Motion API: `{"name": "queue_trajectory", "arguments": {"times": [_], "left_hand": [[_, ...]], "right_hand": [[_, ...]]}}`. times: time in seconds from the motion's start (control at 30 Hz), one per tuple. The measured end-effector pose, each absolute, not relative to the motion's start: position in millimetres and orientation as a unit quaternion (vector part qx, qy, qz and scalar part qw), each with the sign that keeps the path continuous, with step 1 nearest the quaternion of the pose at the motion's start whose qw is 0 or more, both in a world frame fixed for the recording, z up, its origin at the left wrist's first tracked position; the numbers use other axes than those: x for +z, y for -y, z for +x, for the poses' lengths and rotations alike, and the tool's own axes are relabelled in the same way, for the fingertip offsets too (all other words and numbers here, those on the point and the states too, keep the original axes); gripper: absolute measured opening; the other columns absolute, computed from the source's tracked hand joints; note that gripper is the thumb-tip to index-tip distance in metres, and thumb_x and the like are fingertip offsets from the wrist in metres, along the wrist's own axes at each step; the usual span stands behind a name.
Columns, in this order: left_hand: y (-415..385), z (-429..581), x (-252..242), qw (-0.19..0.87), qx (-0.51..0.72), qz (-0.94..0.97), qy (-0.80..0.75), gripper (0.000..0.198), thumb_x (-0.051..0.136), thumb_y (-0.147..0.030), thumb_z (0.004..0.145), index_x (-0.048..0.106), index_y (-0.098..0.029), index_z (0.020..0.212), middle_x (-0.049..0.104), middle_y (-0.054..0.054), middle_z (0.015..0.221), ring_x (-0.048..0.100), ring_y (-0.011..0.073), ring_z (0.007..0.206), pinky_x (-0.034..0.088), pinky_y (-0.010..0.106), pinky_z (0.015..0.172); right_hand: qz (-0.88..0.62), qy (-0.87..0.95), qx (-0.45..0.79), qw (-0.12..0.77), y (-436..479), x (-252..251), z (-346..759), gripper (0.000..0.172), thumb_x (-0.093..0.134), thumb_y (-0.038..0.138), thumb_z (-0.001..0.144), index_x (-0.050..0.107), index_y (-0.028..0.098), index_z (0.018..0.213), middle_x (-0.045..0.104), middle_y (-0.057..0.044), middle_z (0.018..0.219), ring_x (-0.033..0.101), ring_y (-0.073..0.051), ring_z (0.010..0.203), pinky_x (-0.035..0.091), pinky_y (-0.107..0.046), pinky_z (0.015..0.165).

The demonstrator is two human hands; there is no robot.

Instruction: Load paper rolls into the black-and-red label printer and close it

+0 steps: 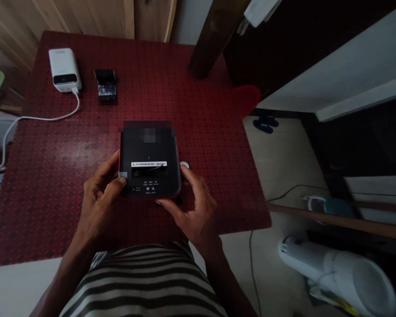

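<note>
A black, square-topped device that looks like a small printer (152, 152) is in front of me at the table's near side. A white warning strip and a narrow slot cross its top, with small printed symbols below; its far edge is blurred out. My left hand (100, 193) grips its left side, thumb on the near left corner beside a small grey patch and fingers along the edge. My right hand (196, 209) holds the near right corner between thumb and fingers. By the right index fingertip shows a small white round piece (184, 164).
On the red patterned table (145, 83) lie a white power bank (63, 66) with a plugged-in white cable (49, 119) and a small black folded piece (106, 84). A dark post (211, 42) rises behind. Slippers (265, 124) and a white cylinder (333, 268) are to the right.
</note>
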State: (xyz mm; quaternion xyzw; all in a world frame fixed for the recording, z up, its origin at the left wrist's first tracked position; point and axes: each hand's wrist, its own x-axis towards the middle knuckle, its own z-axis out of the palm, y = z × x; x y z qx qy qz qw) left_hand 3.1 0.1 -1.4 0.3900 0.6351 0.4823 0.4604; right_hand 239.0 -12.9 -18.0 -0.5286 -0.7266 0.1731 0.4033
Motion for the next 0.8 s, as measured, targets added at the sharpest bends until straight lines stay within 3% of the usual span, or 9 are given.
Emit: {"name": "queue_trajectory", "arguments": {"times": [0.2, 0.53, 0.67, 0.8], "left_hand": [[1.2, 2.9, -4.9, 0.478, 0.485, 0.368, -0.633, 0.062, 0.083, -0.044, 0.097, 0.084, -0.032, 0.157, 0.085, 0.004, 0.157, 0.074, 0.044, 0.154, 0.054, 0.066, 0.138], [-1.2, 3.9, -6.0, 0.502, 0.503, 0.348, -0.612, 0.055, 0.084, -0.04, 0.095, 0.087, -0.034, 0.15, 0.088, 0.005, 0.149, 0.074, 0.0439, 0.156, 0.063, 0.064, 0.132], [-1.3, 4.1, -9.9, 0.498, 0.507, 0.33, -0.622, 0.059, 0.088, -0.04, 0.092, 0.087, -0.035, 0.15, 0.086, 0.003, 0.154, 0.072, 0.0434, 0.158, 0.054, 0.064, 0.14], [0.3, 6.8, -14.3, 0.505, 0.515, 0.353, -0.597, 0.062, 0.083, -0.044, 0.098, 0.08, -0.036, 0.159, 0.084, 0.003, 0.158, 0.074, 0.0419, 0.156, 0.063, 0.059, 0.13]], "right_hand": [[-0.532, 0.714, 0.185, 0.415, 14.1, -19.7, 239.9, 0.082, 0.096, 0.041, 0.105, 0.058, 0.03, 0.177, 0.087, -0.015, 0.148, 0.087, -0.034, 0.132, 0.077, -0.052, 0.109], [-0.553, 0.69, 0.206, 0.419, 16.8, -26.8, 239.2, 0.088, 0.096, 0.051, 0.104, 0.052, 0.029, 0.178, 0.085, -0.019, 0.151, 0.088, -0.037, 0.136, 0.079, -0.055, 0.108], [-0.535, 0.689, 0.217, 0.438, 15.3, -25.6, 237.3, 0.089, 0.096, 0.05, 0.106, 0.05, 0.028, 0.179, 0.084, -0.019, 0.155, 0.087, -0.036, 0.14, 0.078, -0.054, 0.112], [-0.537, 0.694, 0.208, 0.433, 15.2, -25.4, 237.2, 0.086, 0.096, 0.049, 0.105, 0.053, 0.029, 0.177, 0.084, -0.019, 0.154, 0.086, -0.035, 0.141, 0.077, -0.055, 0.114]]}}
